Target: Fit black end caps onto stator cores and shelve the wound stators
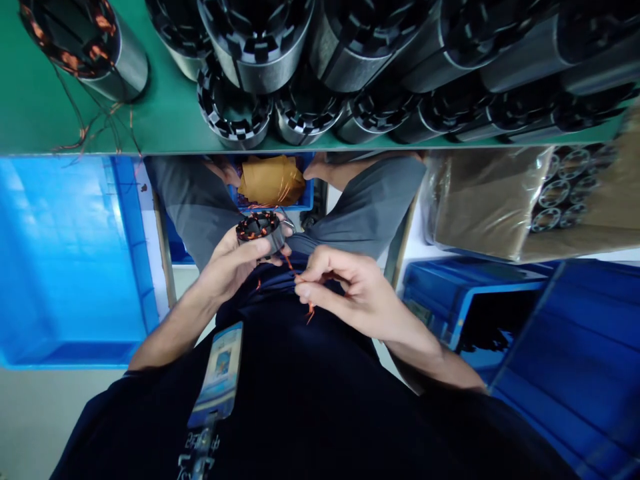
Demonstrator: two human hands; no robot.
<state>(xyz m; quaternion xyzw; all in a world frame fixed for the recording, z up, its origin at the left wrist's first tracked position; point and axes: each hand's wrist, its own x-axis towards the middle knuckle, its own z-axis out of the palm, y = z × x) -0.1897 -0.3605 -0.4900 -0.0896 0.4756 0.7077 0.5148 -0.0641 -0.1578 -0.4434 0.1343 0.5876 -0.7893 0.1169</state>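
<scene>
A motor stator (267, 241), a metal ring with black slotted insulation and copper windings, sits in my left hand (239, 259) above my lap. My left fingers wrap round its outside, and a small shiny metal piece (289, 225) shows by the fingertips. Thin copper wires (290, 263) run from the stator's underside toward my right hand (345, 287). There, thumb and forefinger pinch the wires, and loose ends hang below the fingertips. One more short wire end dangles under the stator.
Several stators (250, 70) stand on the green bench (165, 110) ahead, and a wound stator (117, 67) with trailing wires is at its left. Blue crates (65, 260) flank me. A cardboard box (480, 207) of metal rings is at right, and a blue bin (310, 193) sits between my legs.
</scene>
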